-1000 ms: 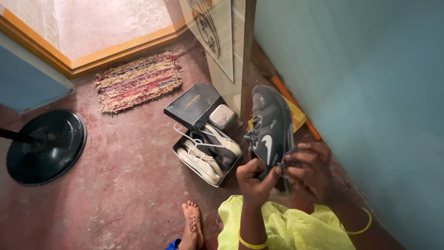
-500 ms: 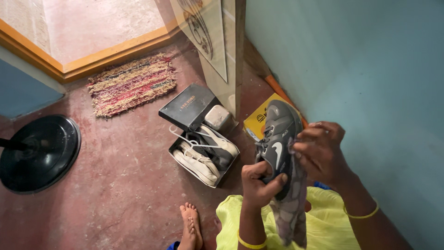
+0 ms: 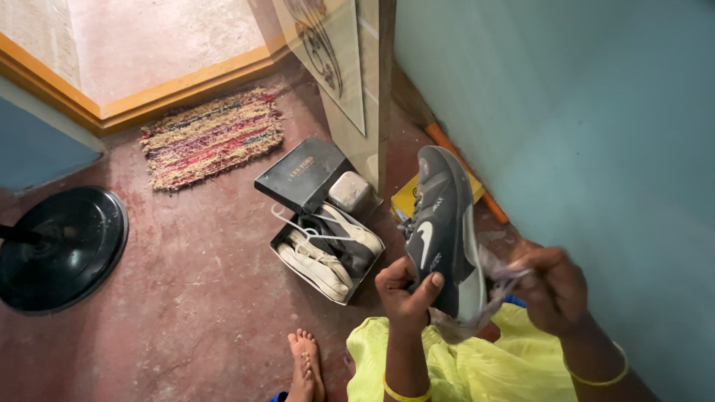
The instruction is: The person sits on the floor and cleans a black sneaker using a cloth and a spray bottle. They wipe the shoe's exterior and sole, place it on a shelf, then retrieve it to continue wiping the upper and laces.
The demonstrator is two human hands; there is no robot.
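The dark grey lace-up sports shoe (image 3: 439, 223) with a white side mark is held up in the air near the teal wall (image 3: 581, 134), toe pointing away, over the lap in a yellow-green garment (image 3: 454, 365). The left hand (image 3: 402, 290) is clamped round its heel end, thumb on the side, which keeps the side and the pale sole edge turned toward the other hand. The right hand (image 3: 551, 286) is closed on a bunched greyish cloth (image 3: 484, 298) that lies against the shoe's sole edge and hangs under it. On the reddish floor beside, an open black shoebox (image 3: 320, 216) holds a pair of white shoes (image 3: 324, 257). Farther left lie a striped woven mat (image 3: 212, 138) and a round black stand base (image 3: 63, 246).
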